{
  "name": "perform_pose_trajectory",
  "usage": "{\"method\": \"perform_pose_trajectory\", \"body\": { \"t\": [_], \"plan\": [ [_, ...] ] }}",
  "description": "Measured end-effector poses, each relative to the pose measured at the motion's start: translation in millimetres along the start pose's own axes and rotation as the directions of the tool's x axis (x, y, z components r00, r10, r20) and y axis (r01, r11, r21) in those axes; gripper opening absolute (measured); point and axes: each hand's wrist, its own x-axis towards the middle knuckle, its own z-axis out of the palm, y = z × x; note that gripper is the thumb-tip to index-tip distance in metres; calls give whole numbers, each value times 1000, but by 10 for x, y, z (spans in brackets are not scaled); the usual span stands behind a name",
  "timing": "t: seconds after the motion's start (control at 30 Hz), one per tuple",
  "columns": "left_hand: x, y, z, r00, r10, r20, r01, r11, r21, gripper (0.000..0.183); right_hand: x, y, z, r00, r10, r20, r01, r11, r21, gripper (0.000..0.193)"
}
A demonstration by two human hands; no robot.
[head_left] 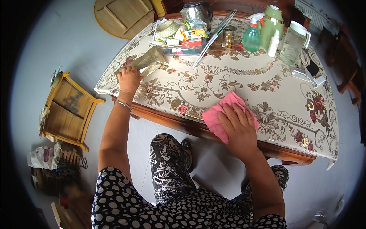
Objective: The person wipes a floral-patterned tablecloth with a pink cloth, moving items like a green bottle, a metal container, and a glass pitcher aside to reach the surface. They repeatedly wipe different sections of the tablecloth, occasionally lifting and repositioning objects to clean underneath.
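My right hand [238, 126] presses a folded pink cloth [217, 119] onto the patterned tablecloth [236, 76] at the table's near edge. Its fingers lie over the cloth, which hangs slightly past the edge. Farther left, my left hand [130, 79] has its fingers curled over the near end of a glossy olive-brown, box-shaped container [149, 60]. The container's exact kind is unclear, and the hand covers part of it. A bracelet circles my left wrist.
Behind the container sits a clear bin of packets and tape [183, 38], beside a metal kettle [196, 14]. A leaning flat panel [215, 37], green spray bottle [251, 38], green flask [272, 24] and lidded pitcher [293, 44] stand rightward. A wooden chair [72, 107] is left.
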Motion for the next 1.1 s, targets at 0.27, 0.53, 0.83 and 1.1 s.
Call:
{"method": "perform_pose_trajectory", "body": {
  "t": [0.27,0.53,0.83,1.1],
  "plan": [
    [71,-287,230,976,81,-204,-42,981,189,15,-10,-23,-14,1000,-17,9,18,1000,-11,47],
    [-16,-241,-868,850,161,-501,-190,982,-6,7,-18,4,-4,999,-13,-36,11,999,-42,43],
    [-133,1162,-2138,587,318,-745,-656,726,-207,23,-83,76,101,991,-40,-126,39,999,-9,43],
    [2,2714,-2153,548,441,-711,-833,368,-413,21,-138,96,191,991,-59,-122,61,998,9,44]
  ]
}}
